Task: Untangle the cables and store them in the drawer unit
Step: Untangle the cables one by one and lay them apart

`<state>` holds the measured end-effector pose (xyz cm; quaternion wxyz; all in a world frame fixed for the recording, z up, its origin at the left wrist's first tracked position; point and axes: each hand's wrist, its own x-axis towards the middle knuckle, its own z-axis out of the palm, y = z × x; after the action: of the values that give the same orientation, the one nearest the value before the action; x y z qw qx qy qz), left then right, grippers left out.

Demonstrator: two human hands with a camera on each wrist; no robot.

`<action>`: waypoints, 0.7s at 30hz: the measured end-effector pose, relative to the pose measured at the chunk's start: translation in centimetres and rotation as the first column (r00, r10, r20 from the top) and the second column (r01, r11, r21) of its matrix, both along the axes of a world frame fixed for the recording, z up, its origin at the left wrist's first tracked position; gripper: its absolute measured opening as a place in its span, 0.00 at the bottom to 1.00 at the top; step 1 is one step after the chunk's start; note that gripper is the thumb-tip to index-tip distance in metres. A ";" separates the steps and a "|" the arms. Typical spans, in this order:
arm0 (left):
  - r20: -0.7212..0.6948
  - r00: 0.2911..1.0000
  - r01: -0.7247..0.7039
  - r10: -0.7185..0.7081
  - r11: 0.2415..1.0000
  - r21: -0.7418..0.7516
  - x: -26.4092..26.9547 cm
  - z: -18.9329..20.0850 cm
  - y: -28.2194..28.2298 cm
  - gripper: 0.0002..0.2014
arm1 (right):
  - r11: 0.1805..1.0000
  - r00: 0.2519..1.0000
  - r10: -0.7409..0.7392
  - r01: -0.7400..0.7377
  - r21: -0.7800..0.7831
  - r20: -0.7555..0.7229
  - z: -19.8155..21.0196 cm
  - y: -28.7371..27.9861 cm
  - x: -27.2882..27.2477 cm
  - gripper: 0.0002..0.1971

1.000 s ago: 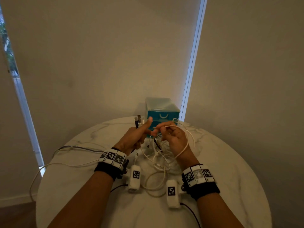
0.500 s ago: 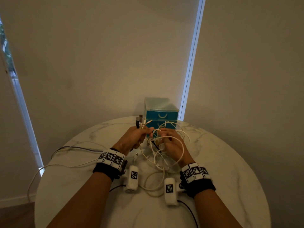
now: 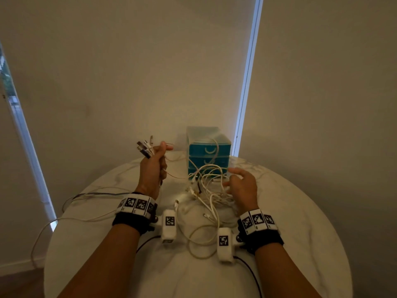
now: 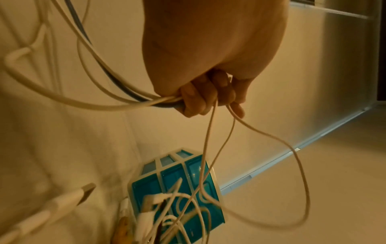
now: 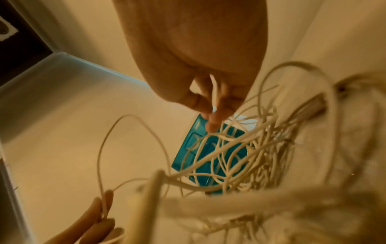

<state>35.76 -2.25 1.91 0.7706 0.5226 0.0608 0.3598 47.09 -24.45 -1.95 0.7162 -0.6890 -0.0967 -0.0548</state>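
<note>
Left hand (image 3: 153, 168) raised above the table (image 3: 300, 244), fist clenched around a bundle of cable ends; plugs (image 3: 144, 148) fan out above the knuckles. From the left wrist view, the fingers (image 4: 194, 100) are curled round several white cables and one blue-grey cable, with two thin white strands dropping from the fist toward the tangle below.

Right hand (image 3: 241, 187) is lower, just right of the tangle (image 3: 206, 186), fingers loosely spread. In the right wrist view a white strand runs across the fingers (image 5: 211, 105); whether they pinch it or it only lies against them cannot be told, the frame being blurred.

The tangle, mostly white cables, lies on the table between the hands, with loops rising in front of the drawer unit (image 3: 208, 153). Loose loops trail toward the near edge, between the two wrist cameras.

Drawer unit: teal, three drawers, all closed, at the far edge of the table, behind the tangle.

Further cables (image 3: 90, 194) run off the table's left side.
</note>
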 end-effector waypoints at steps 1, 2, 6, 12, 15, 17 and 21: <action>-0.002 0.999 0.032 -0.032 0.999 0.035 0.0 0.1 -0.3 0.14 | 0.996 0.992 -0.092 0.091 0.015 0.085 0.4 0.1 -0.4 0.14; -0.008 0.997 0.071 -0.071 0.995 0.072 0.0 0.2 -0.6 0.14 | 0.990 0.976 -0.142 0.140 0.024 0.163 0.9 0.3 -0.8 0.11; -0.080 0.973 0.230 -0.217 0.942 0.243 -0.3 0.7 -1.7 0.15 | 0.981 0.954 0.193 -0.186 -0.052 0.232 2.0 1.4 -2.5 0.10; -0.224 0.862 0.506 -0.454 0.762 0.404 -1.2 0.8 -2.1 0.25 | 0.926 0.920 0.375 -0.366 -0.093 0.113 0.8 2.3 -2.6 0.17; -0.391 0.794 0.606 -0.466 0.664 0.438 -1.5 0.7 -2.6 0.36 | 0.949 0.926 0.304 -0.274 -0.153 0.222 0.6 1.9 -2.4 0.08; -0.486 0.749 0.644 -0.449 0.665 0.379 -1.5 0.8 -3.0 0.43 | 0.970 0.938 0.217 -0.176 -0.167 0.272 0.7 1.8 -2.2 0.06; -0.563 0.759 0.547 -0.327 0.789 0.280 -0.4 0.5 -3.6 0.47 | 0.994 0.948 0.107 -0.103 -0.031 0.301 1.4 1.6 -2.1 0.08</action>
<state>35.36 -5.83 2.42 0.6591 0.7503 0.0448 0.0258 44.95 -22.86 -0.59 0.6897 -0.6717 -0.2420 -0.1205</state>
